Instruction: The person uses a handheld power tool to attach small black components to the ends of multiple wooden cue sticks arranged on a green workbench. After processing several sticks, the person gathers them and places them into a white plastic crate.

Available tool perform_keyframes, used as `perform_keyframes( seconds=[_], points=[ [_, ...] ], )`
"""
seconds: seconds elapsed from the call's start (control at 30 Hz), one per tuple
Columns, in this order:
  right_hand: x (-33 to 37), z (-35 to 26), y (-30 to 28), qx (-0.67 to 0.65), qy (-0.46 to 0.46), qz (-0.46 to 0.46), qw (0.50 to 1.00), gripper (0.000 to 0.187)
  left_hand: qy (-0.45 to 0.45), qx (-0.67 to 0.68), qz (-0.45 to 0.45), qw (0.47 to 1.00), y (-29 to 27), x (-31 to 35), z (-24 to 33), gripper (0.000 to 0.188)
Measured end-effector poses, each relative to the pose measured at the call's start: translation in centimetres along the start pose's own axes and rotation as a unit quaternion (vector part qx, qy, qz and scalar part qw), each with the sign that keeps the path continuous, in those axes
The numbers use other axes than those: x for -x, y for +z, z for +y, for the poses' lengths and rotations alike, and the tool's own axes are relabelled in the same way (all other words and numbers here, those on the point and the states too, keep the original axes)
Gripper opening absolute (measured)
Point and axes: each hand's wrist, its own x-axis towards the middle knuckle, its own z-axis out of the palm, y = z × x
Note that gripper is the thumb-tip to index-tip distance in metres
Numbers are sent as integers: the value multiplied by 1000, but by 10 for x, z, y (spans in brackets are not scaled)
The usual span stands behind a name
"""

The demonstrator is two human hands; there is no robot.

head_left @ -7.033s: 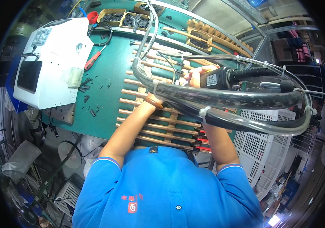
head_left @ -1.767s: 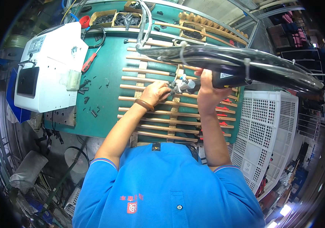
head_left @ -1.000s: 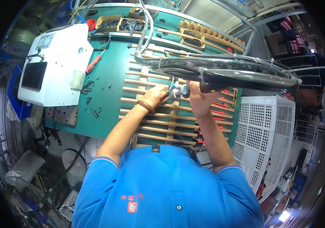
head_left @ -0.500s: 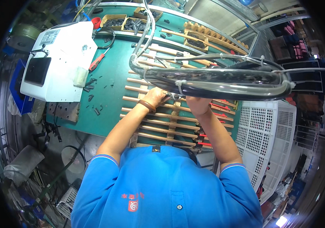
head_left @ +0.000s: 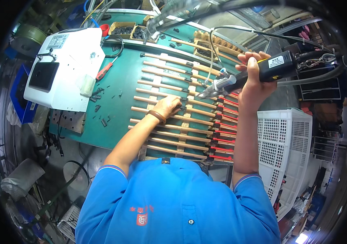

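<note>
In my right hand (head_left: 254,83) is a black electric screwdriver (head_left: 277,67) with a grey metal nose, tilted so its tip points down and left over the rods. My thumb lies along its body and some fingers stand off it. My left hand (head_left: 168,106) is closed, fingertips pinching a small black plastic piece (head_left: 183,107) on one wooden rod. Several such wooden rods (head_left: 169,133) lie side by side across wooden rack strips (head_left: 185,122). Many carry black pieces near the middle, and red strips (head_left: 224,141) show at their right ends.
A white machine (head_left: 61,69) stands at the left of the green table (head_left: 118,93). Near it lie a red-handled screwdriver (head_left: 105,71) and loose black parts (head_left: 96,98). Cardboard boxes of black parts (head_left: 122,30) stand at the back. White perforated crates (head_left: 277,142) are at right.
My right hand has risen and moved right with the electric screwdriver, away from my left hand. The hanging cable bundle has swung up and back, uncovering the rods. My left hand has barely moved.
</note>
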Motion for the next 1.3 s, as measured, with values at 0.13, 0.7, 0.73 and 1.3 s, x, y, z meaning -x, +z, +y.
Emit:
perform_keyframes(
  seconds=[0.13, 0.7, 0.73, 1.3],
  points=[
    [-2, 6, -13, 4, 2, 41, 999, 28, 24, 0, 35, 999, 3, -4, 5, 25],
    [14, 32, -32, 4, 76, 87, 993, 23, -75, -52, 94, 991, -48, 2, 19, 22],
    [17, 33, -33, 1, 60, 107, 992, 21, -117, -14, 169, 979, -56, 1, 8, 15],
    [-5, 37, -32, 55, 62, 92, 992, 25, -329, -336, 78, 879, -155, -202, -214, 47]
  ],
)
